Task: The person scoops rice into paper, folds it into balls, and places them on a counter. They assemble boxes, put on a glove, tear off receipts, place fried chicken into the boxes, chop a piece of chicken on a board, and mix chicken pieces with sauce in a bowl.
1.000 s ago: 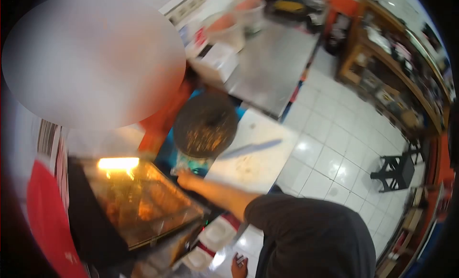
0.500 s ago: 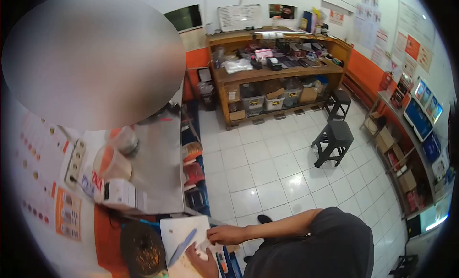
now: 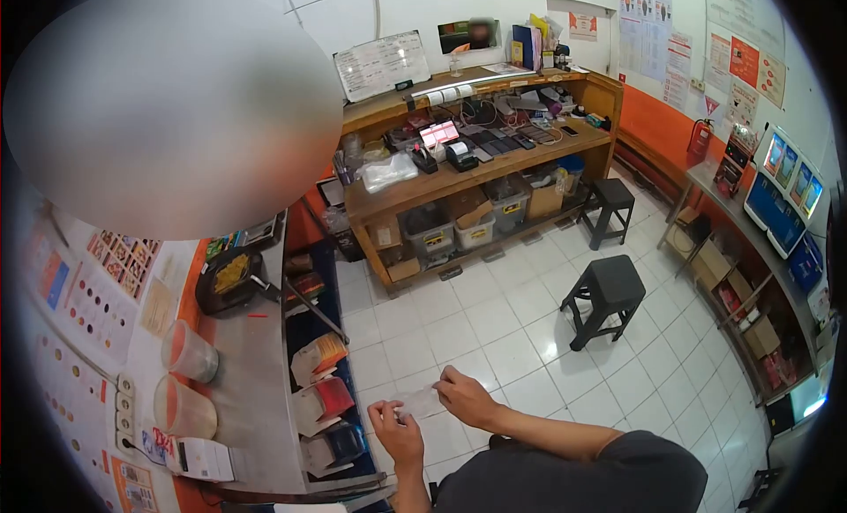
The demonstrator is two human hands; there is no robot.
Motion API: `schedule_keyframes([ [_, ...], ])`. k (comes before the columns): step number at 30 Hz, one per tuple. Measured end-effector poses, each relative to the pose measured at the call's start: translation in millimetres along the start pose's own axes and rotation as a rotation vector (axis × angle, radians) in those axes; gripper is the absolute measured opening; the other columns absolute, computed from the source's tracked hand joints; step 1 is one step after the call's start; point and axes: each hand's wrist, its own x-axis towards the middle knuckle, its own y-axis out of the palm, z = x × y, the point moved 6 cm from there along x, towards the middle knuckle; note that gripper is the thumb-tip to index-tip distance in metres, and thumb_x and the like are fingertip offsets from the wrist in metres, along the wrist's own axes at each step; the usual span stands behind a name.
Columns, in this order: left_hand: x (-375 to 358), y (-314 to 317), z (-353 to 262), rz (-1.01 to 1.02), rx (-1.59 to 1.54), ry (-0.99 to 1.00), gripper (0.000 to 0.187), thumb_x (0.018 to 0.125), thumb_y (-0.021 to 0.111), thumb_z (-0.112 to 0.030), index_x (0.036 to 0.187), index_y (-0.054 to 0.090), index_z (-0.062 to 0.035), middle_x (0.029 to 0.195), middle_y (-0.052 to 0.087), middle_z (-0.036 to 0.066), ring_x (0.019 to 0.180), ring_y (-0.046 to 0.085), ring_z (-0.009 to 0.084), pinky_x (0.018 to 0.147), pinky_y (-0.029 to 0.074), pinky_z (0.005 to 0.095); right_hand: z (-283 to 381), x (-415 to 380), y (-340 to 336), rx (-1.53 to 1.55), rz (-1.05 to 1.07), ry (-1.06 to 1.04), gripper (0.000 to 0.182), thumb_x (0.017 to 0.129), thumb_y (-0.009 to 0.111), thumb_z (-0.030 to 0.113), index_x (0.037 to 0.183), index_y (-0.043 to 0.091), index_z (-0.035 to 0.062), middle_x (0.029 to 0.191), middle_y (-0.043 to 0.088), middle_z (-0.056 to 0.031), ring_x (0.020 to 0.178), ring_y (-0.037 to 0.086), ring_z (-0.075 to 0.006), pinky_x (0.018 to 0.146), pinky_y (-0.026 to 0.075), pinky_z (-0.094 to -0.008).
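Observation:
A small clear plastic bag [image 3: 420, 402] is stretched between my two hands, above the white tiled floor. My left hand [image 3: 399, 432] pinches its left edge with the fingers bent. On the other side, my right hand [image 3: 465, 398] grips the bag's right edge between thumb and fingers. What the bag holds, if anything, is too small to tell. Left of my hands stands the metal counter [image 3: 251, 372], with sauce-coloured and red packets [image 3: 326, 398] on the shelf at its side.
Two clear tubs [image 3: 185, 407] and a white box [image 3: 205, 460] stand on the counter, beyond them a black pan [image 3: 231, 279]. A wooden shelf unit [image 3: 529, 160] holds phones and bins. Two black stools [image 3: 615, 284] stand on the floor. A side shelf [image 3: 723, 239] is at right.
Both hands have lifted away from the white cutting board and moved forward over the floor, with the clear bag now spread between them. The view has shifted; the board and knife are out of sight.

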Motion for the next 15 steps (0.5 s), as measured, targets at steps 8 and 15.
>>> schedule_keyframes([
  [8, 81.0, 103.5, -20.6, 0.12, 0.168, 0.232, 0.034, 0.068, 0.055, 0.01, 0.1, 0.058, 0.0011, 0.097, 0.045, 0.014, 0.085, 0.053, 0.0264, 0.066, 0.052, 0.0334, -77.2, 44.6, -31.8, -0.155, 0.13, 0.214, 0.058, 0.081, 0.048, 0.0, 0.137, 0.033, -0.0098, 0.095, 0.055, -0.0267, 0.074, 0.062, -0.0431, 0.064, 0.051, -0.0507],
  [15, 146.2, 197.7, 6.4, 0.357, -0.033, 0.157, 0.028, 0.075, 0.065, 0.005, 0.102, 0.06, -0.0008, 0.096, 0.055, 0.013, 0.088, 0.06, 0.0196, 0.064, 0.057, 0.0252, -158.8, 106.6, -68.4, 0.001, -0.1, 0.306, 0.07, 0.084, 0.058, 0.007, 0.142, 0.024, -0.0095, 0.091, 0.06, -0.0284, 0.074, 0.06, -0.0452, 0.065, 0.049, -0.0517],
])
